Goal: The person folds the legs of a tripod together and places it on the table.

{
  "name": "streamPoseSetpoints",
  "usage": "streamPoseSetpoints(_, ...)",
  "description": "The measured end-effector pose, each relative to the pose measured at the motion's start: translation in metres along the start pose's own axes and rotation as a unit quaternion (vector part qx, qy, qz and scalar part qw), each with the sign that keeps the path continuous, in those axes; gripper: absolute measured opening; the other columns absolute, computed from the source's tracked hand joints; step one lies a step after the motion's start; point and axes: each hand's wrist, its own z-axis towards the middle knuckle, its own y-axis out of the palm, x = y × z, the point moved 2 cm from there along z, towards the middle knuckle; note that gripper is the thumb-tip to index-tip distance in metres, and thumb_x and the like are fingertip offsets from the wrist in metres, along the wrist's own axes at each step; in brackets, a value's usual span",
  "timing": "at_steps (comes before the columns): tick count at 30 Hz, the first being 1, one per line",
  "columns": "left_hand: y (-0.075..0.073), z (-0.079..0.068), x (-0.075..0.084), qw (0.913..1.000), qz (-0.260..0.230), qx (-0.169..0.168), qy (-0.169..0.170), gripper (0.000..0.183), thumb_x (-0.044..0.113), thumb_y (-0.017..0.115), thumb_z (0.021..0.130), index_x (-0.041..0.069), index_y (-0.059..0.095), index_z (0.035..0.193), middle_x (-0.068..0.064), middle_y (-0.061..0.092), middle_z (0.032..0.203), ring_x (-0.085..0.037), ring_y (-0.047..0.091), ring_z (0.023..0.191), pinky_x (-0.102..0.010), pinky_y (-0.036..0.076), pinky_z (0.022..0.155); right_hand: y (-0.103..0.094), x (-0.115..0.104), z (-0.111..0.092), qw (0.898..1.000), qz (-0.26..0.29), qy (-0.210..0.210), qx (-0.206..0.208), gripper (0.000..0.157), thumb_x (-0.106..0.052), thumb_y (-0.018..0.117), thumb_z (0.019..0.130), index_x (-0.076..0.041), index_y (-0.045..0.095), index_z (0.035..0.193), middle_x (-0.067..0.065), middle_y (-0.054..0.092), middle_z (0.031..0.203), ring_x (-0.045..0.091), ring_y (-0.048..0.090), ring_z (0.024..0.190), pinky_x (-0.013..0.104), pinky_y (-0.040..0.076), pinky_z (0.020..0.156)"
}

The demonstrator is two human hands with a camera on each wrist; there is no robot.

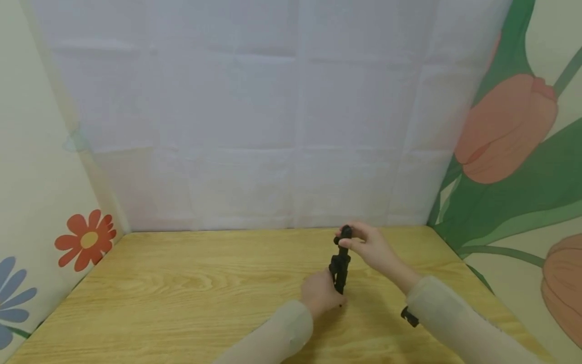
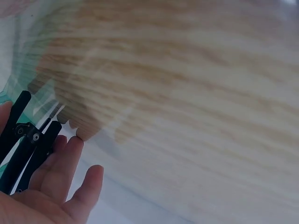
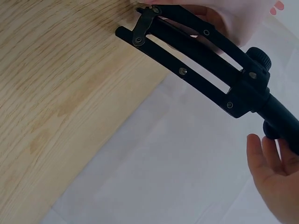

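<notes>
A small black tripod [image 1: 341, 265] with its legs folded in stands raised over the right half of the table in the head view. My left hand [image 1: 318, 292] grips its leg end, thumb on one side and fingers [image 2: 65, 168] on the other. At the upper end, my right hand [image 1: 370, 247] holds the tube between thumb and fingers. The right wrist view shows the slim legs [image 3: 180, 70], joined by a small hinged brace [image 3: 142, 28]. A ridged knob [image 3: 258, 58] sits at the collar. Part of the leg end is hidden by the left hand.
A wood-grain table [image 1: 182, 293] spreads under both hands. White creased cloth [image 1: 236, 126] hangs behind its back edge, with flower-patterned panels [image 1: 514, 131] at the sides. A small black object [image 1: 409, 316] shows by the right sleeve.
</notes>
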Motion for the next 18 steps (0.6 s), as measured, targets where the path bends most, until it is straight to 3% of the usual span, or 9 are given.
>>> streamPoseSetpoints(10,-0.0022,-0.0005,-0.0002,0.9998,-0.001,0.000,0.022,0.040,0.023,0.093,0.067,0.007,0.064,0.091,0.001,0.063,0.072,-0.013,0.056,0.061,-0.029,0.050,0.058,0.0004,-0.0007,-0.0007,1.000,0.002,-0.010,0.003,0.031,-0.014,0.066,0.096,0.003,0.063,0.122,0.019,0.069,0.123,0.039,0.062,0.118,0.055,0.051,0.097)
streamPoseSetpoints(18,-0.0015,-0.0013,-0.0080,0.9976,-0.036,-0.052,0.027,0.039,0.022,0.089,0.074,0.005,0.061,0.097,-0.004,0.066,0.080,-0.020,0.062,0.072,-0.039,0.054,0.067,-0.0001,0.0058,0.0035,0.996,0.075,-0.010,-0.042,0.031,-0.006,0.058,0.101,0.010,0.055,0.128,0.029,0.062,0.129,0.043,0.060,0.121,0.038,0.058,0.091)
